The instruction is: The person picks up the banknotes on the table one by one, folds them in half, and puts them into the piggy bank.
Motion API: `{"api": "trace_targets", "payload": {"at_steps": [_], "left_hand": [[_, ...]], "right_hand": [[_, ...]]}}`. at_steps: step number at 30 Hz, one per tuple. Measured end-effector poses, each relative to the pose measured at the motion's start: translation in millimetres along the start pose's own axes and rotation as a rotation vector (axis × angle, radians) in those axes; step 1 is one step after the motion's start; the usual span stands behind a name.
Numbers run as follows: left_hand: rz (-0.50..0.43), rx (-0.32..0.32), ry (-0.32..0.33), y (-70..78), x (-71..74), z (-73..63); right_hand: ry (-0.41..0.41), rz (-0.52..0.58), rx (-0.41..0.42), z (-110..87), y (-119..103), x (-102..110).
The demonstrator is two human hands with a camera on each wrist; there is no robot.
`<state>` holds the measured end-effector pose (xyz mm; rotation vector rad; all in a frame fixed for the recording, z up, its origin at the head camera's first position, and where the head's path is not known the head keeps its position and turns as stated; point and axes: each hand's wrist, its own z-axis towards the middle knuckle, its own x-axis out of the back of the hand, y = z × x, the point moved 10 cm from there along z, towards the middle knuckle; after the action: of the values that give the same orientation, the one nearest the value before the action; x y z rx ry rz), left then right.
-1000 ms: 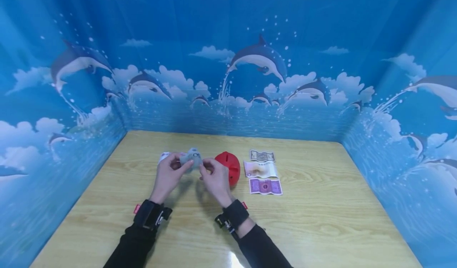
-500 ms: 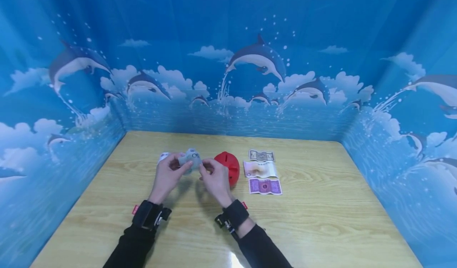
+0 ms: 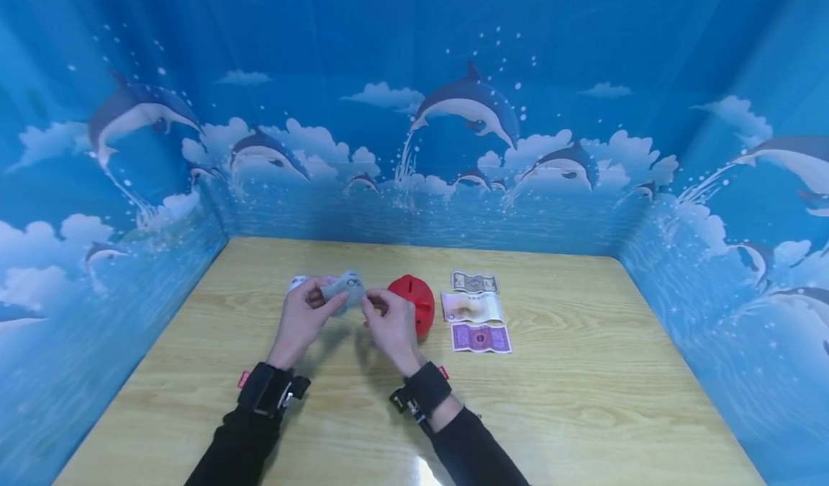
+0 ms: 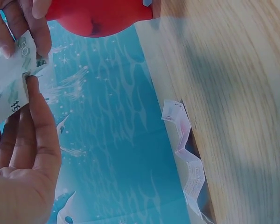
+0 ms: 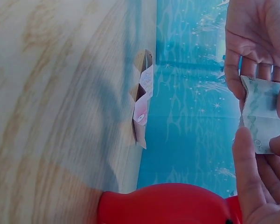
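A creased grey-green banknote [image 3: 350,290] is held up between both hands, above the wooden table. My left hand [image 3: 301,322] pinches its left part between thumb and fingers, and my right hand [image 3: 395,325] pinches its right edge. In the left wrist view a printed "50" shows on the banknote [image 4: 24,53], which has a fold across it. From the right wrist, the same banknote [image 5: 263,112] spans the gap between the two hands' fingertips. Just beyond the right hand stands a red piggy bank [image 3: 422,304] with a dark slot on top, partly covered by that hand.
Right of the piggy bank three wavy banknotes lie in a column: a grey-brown one [image 3: 476,283], a pale yellowish one [image 3: 474,307] and a purple one [image 3: 482,338]. Another pale banknote [image 3: 297,282] peeks out behind the left hand. A dolphin-print curtain [image 3: 414,205] encloses the table's back and sides.
The banknote's upper part looks flatter and less bunched than a second ago. Both hands stay nearly in place, still gripping it. The piggy bank and the notes on the right have not moved.
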<state>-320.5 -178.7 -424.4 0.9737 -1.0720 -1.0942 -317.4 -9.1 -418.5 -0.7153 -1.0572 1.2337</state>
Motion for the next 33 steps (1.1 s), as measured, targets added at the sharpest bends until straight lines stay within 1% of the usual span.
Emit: {"api": "trace_targets", "payload": {"at_steps": [5,9,15,20,26,33], "left_hand": [[0.0,0.005,0.016,-1.1,2.4,0.8],[0.018,0.001,0.014,-0.5,4.7,0.2],[0.04,-0.011,0.007,1.6,7.2,0.4],[0.023,-0.016,-0.004,2.5,5.9,1.2],[0.014,-0.037,-0.015,4.9,3.0,0.3],[0.019,-0.063,-0.052,7.3,-1.9,-1.2]], "right_hand": [[-0.001,-0.018,0.007,-1.4,-2,1],[0.006,-0.029,0.022,-2.7,-5,2],[0.025,-0.108,0.064,-3.3,-11,4],[0.037,-0.15,0.082,-2.4,-12,5],[0.016,-0.128,0.087,-0.8,-10,1],[-0.018,-0.145,0.054,-1.0,-7,-3]]}}
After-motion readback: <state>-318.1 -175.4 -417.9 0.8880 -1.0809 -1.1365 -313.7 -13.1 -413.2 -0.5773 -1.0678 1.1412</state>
